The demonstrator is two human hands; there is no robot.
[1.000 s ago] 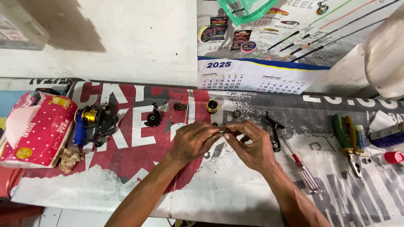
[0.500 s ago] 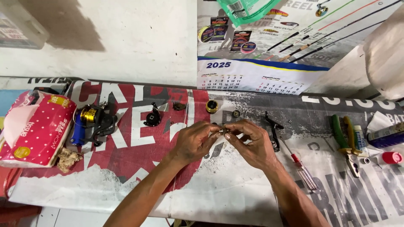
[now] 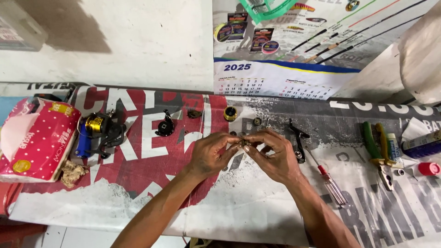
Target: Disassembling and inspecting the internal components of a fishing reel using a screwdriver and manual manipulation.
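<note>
At the far left of the bench lay a pink, white-dotted soft pack of tissues point(image 3: 34, 138), with a crumpled wad of brownish tissue point(image 3: 72, 172) just beside its lower right corner. Next to the pack sat a black fishing reel with a gold spool and a blue handle knob point(image 3: 97, 132). Further right, on the red-and-white printed banner sheet point(image 3: 151, 151) that covered the bench, rested a small black reel part with a square hole point(image 3: 164, 126) and a gold-coloured ring-shaped cap point(image 3: 230, 113).

In the middle, the left hand point(image 3: 210, 154) and the right hand point(image 3: 272, 155) were brought together, fingertips meeting. Between them, pinched by both, was a tiny dark metal part point(image 3: 244, 143), held just above the sheet; it was too small to tell its shape. Both hands were closed on it with thumb and forefinger.

Just right of the right hand lay a black metal crank-like arm point(image 3: 299, 139), and below it a screwdriver with a clear handle and a red collar point(image 3: 330, 183). Well apart, toward the right edge, lay green-handled pliers point(image 3: 379, 154), a small white tube point(image 3: 394, 148) touching them, and a red round cap point(image 3: 429, 168). On the wall behind hung a calendar poster with pictures of fishing rods point(image 3: 294, 69).
</note>
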